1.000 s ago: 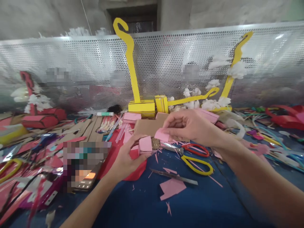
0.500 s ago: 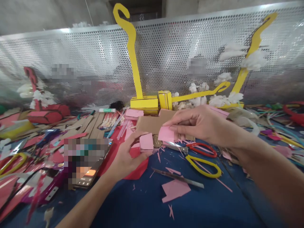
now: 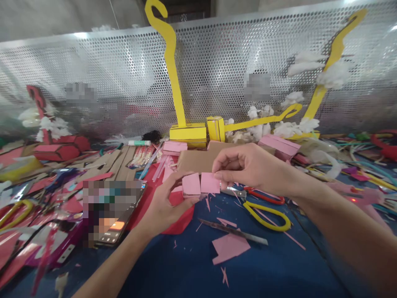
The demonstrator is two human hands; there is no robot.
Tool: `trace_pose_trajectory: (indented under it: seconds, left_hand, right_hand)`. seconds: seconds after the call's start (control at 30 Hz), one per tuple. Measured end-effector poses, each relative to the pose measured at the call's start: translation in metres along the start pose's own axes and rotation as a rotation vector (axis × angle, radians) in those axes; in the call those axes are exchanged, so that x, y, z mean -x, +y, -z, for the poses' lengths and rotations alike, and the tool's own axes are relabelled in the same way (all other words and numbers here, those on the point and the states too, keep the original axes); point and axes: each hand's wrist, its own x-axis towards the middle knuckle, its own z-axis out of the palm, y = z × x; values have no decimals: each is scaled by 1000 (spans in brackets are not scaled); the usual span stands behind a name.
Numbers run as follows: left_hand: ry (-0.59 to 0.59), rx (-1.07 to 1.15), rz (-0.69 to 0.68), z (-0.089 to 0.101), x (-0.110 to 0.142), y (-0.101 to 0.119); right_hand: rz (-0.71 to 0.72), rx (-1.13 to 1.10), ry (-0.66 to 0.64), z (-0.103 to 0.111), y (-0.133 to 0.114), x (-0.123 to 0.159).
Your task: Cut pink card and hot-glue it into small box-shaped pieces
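My left hand (image 3: 164,207) is closed round a small pink paper-covered block (image 3: 191,184), thumb and fingers gripping it above the blue table top. My right hand (image 3: 248,167) pinches a small pink paper square (image 3: 210,183) and holds it right against the block's right side, the two edges touching. Both hands hover over a red paper sheet (image 3: 180,215) near the table's middle.
Scissors with a red and a yellow handle (image 3: 263,207) lie just right of my hands, a craft knife (image 3: 232,232) and a pink paper scrap (image 3: 229,246) in front. A phone (image 3: 114,215) lies left. Yellow cardboard models (image 3: 186,132) stand against the perforated metal screen (image 3: 93,82).
My right hand has brought the pink square down and left until it meets the block in my left hand. The view shifted slightly.
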Motion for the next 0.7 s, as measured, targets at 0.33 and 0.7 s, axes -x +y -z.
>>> trace_pose_trajectory:
  seconds: [0.33,0.7]
  left_hand:
    - [-6,-21,-12,0,0,0]
    - [-9,-14,-6,1,0,0]
  right_hand:
    - [-3,13,-11,-1,2,-3]
    - [-16,-47,-11,-6,8,-4]
